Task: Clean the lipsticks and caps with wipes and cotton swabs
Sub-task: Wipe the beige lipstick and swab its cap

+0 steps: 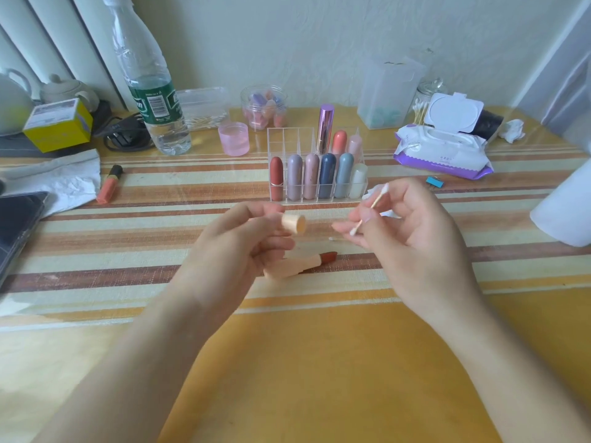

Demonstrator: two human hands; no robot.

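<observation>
While the left hand point(236, 247) pinches a peach cap point(294, 222) between thumb and curled fingers, its open mouth turned to the right, the right hand point(412, 238) pinches a cotton swab point(371, 207) by the middle of its stick. The swab's lower tip points down toward the cap and stays apart from it. Both hands hover in front of the clear organizer point(316, 164), on the person's side of it. Nearer still, partly under the left hand's fingers, the uncapped lipstick point(300, 265) lies on the striped worktop point(319, 362), its reddish bullet pointing right. A row of capped lipsticks stands upright in the organizer. Right of the organizer sits a wipes pack point(441, 148) with its lid flipped open. Left of the organizer stands a water bottle point(153, 100), and farther left an orange lip tube point(110, 183) lies flat.
</observation>
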